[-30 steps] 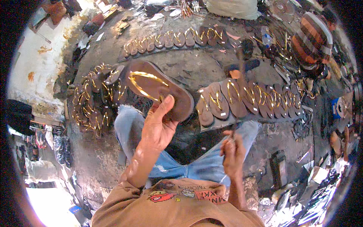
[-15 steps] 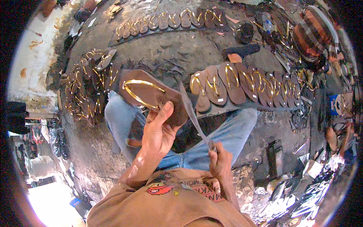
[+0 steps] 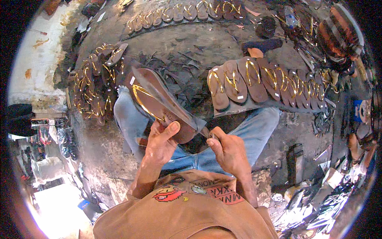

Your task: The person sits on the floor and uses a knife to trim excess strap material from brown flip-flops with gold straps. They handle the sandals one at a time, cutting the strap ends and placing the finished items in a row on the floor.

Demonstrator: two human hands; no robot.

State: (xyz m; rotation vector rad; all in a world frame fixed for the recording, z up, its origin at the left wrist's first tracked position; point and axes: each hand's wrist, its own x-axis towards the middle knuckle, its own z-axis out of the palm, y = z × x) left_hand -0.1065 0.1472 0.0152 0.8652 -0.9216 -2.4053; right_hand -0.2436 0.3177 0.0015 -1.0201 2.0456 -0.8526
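Observation:
My left hand [image 3: 161, 141] grips a brown flip-flop [image 3: 151, 89] by its heel end, the thumb on top of the footbed and the fingers hidden underneath. The flip-flop has gold straps and a small white label near its toe end. My right hand [image 3: 229, 149] is closed beside the heel, around the lower end of a long, thin grey blade-like piece [image 3: 175, 101]. This piece lies slanting along the flip-flop's right side, and blur hides its exact kind. A little metal shows between my right thumb and fingers.
Brown flip-flops with gold straps stand in a row [image 3: 254, 81] at the right and another row [image 3: 179, 14] at the far side. A pile of them [image 3: 93, 87] lies at the left. Dark offcuts [image 3: 187, 75] litter the floor. A dark-headed hammer [image 3: 262, 47] lies beyond the right row.
My right hand has moved up and left, close to the heel. The grey piece has swung left across the flip-flop's side. The flip-flop has tilted more steeply in my left hand.

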